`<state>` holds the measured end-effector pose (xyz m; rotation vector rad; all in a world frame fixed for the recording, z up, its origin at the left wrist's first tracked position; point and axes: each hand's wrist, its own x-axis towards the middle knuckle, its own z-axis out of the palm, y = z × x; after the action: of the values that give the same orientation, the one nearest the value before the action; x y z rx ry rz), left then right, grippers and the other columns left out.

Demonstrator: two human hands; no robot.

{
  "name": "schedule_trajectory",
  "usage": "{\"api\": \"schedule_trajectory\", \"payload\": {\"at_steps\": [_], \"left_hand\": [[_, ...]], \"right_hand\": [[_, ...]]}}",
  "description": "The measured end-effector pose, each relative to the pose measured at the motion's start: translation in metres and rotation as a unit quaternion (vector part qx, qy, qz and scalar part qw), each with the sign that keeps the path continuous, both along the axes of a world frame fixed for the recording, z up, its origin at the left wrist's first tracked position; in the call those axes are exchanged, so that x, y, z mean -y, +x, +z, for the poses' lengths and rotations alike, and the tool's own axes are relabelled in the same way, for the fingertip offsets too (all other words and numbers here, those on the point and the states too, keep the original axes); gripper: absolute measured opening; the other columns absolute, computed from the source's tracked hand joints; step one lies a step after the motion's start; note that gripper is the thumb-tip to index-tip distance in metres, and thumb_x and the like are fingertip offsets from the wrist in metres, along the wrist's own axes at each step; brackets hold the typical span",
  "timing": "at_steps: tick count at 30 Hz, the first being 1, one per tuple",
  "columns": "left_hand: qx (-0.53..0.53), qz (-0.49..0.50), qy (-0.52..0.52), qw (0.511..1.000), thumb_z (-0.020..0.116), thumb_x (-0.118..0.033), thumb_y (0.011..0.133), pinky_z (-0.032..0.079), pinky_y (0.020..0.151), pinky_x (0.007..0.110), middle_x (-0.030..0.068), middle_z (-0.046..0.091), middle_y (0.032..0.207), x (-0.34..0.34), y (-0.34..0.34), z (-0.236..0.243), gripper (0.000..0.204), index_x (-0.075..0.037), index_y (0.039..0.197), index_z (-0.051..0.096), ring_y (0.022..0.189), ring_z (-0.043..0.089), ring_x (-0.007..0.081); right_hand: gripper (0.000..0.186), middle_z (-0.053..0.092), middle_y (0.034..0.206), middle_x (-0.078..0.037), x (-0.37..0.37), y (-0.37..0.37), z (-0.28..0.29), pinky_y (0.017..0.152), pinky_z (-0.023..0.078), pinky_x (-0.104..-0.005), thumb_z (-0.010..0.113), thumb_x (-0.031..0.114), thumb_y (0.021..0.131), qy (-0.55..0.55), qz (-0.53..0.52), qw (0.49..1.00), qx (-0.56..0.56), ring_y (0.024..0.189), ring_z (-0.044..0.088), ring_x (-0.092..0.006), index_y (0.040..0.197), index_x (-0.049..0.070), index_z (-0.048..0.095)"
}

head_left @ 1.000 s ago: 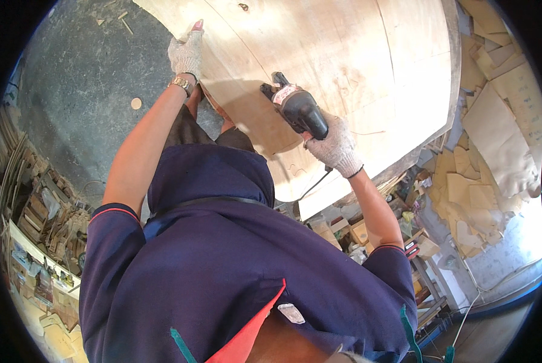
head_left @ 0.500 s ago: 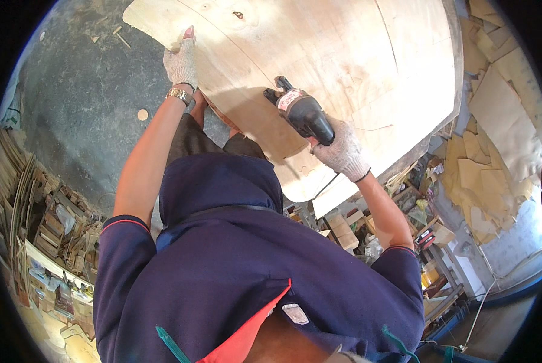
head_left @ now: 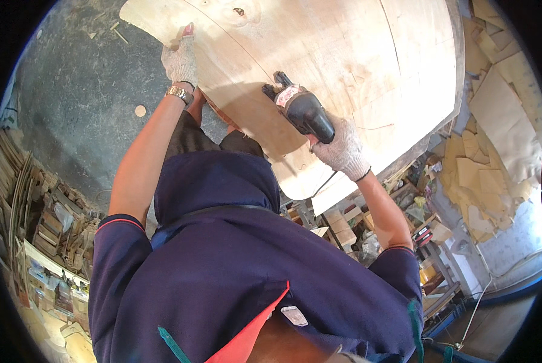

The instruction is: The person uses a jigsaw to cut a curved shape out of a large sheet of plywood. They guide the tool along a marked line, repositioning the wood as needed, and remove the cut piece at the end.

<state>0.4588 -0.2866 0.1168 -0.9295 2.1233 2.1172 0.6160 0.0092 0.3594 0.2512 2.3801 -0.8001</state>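
A large pale plywood board [head_left: 319, 42] with curved edges spans the upper middle, a dark curved line running across it toward the tool. In a knitted glove, my left hand [head_left: 181, 59] is closed on the board's left edge, thumb on top and fingers hidden underneath. My right hand [head_left: 341, 148], also gloved, wraps the rear grip of a black corded jigsaw [head_left: 307, 114]. Its forked front points up and left over the board, and its blade is hidden from this angle. A shadow falls on the wood to the tool's left.
Stacked wood strips and scraps [head_left: 56, 224] lie at left. Thin sheet offcuts [head_left: 473, 172] lean at right. Blocks and clutter [head_left: 340, 230] sit below the board, near my right arm. A dark cord [head_left: 325, 183] trails from the tool. A small round disc [head_left: 140, 111] lies on the grey floor [head_left: 83, 91].
The view has shifted slightly. Both hands keep their holds, and the jigsaw stays at nearly the same spot on the board.
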Motion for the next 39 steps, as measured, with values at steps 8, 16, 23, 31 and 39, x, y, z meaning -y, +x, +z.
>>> {"api": "schedule_trajectory", "payload": {"at_steps": [8, 16, 23, 31, 39], "left_hand": [[0.001, -0.001, 0.01, 1.0, 0.086, -0.056, 0.082, 0.048, 0.104, 0.039, 0.0169, 0.07, 0.127, -0.004, 0.003, 0.014, 0.082, 0.005, 0.131, 0.063, 0.117, 0.065, 0.0256], [0.007, -0.004, -0.014, 1.0, 0.085, -0.057, 0.083, 0.048, 0.103, 0.041, 0.0168, 0.07, 0.125, 0.002, 0.005, -0.005, 0.082, 0.006, 0.131, 0.062, 0.115, 0.065, 0.0257], [0.045, 0.013, -0.024, 0.999, 0.083, -0.056, 0.085, 0.048, 0.103, 0.04, 0.0156, 0.071, 0.123, -0.017, 0.01, 0.045, 0.078, 0.004, 0.131, 0.063, 0.114, 0.065, 0.0248], [0.004, 0.003, -0.006, 1.0, 0.083, -0.056, 0.086, 0.05, 0.098, 0.038, 0.0137, 0.072, 0.119, -0.008, 0.011, 0.017, 0.073, 0.003, 0.124, 0.067, 0.109, 0.065, 0.022], [-0.014, 0.019, 0.054, 0.998, 0.086, -0.053, 0.085, 0.051, 0.093, 0.034, 0.0099, 0.072, 0.112, -0.014, 0.012, 0.021, 0.067, 0.001, 0.12, 0.068, 0.101, 0.065, 0.0185]], "right_hand": [[0.04, 0.07, 0.079, -0.025, 0.0, -0.001, 0.002, 0.07, 0.058, -0.0451, 0.072, 0.018, 0.076, 0.008, -0.002, 1.0, 0.017, 0.078, 0.074, -0.0413, 0.111, 0.001, 0.068], [0.042, 0.072, 0.08, -0.021, 0.003, -0.004, 0.002, 0.07, 0.058, -0.039, 0.075, 0.014, 0.079, 0.011, 0.007, 1.0, 0.021, 0.074, 0.075, -0.032, 0.118, -0.001, 0.069], [0.042, 0.072, 0.082, -0.022, 0.002, -0.004, 0.005, 0.071, 0.058, -0.0395, 0.075, 0.014, 0.079, 0.02, 0.007, 0.999, 0.028, 0.077, 0.076, -0.033, 0.117, -0.002, 0.068], [0.038, 0.07, 0.077, -0.024, 0.006, -0.008, 0.004, 0.07, 0.058, -0.0459, 0.072, 0.019, 0.076, 0.012, 0.007, 1.0, -0.001, 0.076, 0.073, -0.041, 0.11, 0.002, 0.068], [0.041, 0.07, 0.077, -0.023, 0.007, -0.011, 0.006, 0.071, 0.058, -0.0452, 0.073, 0.018, 0.075, 0.002, -0.007, 1.0, 0.021, 0.076, 0.073, -0.0405, 0.112, 0.002, 0.069]]}}
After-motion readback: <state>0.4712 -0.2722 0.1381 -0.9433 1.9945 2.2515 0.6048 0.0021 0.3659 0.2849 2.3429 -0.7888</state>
